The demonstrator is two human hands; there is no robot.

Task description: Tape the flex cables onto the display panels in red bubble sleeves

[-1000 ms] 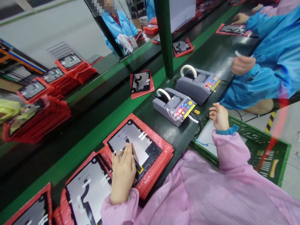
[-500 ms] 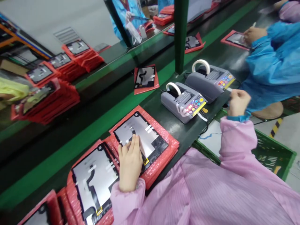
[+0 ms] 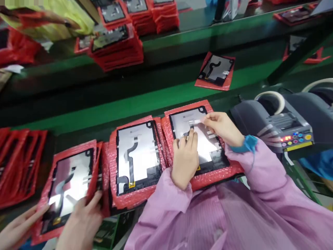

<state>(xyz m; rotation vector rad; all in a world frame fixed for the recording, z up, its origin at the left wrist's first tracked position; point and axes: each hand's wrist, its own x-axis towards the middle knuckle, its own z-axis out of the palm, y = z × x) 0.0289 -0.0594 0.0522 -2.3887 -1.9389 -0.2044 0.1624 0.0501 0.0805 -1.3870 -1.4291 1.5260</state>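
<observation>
A tablet display panel (image 3: 208,149) lies face down on red bubble-wrap pouches (image 3: 171,113) before me, its silvery back and black flex cable (image 3: 189,130) showing. My left hand (image 3: 185,159) rests on that panel, fingers stretched out, fingertips on the cable. Between the thumb and fingers of my right hand (image 3: 223,129) is a short strip of white tape (image 3: 199,121), held near the cable's upper end. To my left, a second display panel (image 3: 140,152) sits on its own red pouches.
A tape dispenser (image 3: 283,121) with lit buttons stands on the right. A co-worker's hands (image 3: 83,218) hold another panel (image 3: 70,184) at lower left. Stacked red pouches (image 3: 117,52) line the upper shelf. One more panel (image 3: 217,69) lies on the green strip behind.
My right hand has moved from the tape dispensers to the panel with the tape strip. My left hand stays on the panel. The view has swung left, bringing a co-worker's hands into sight.
</observation>
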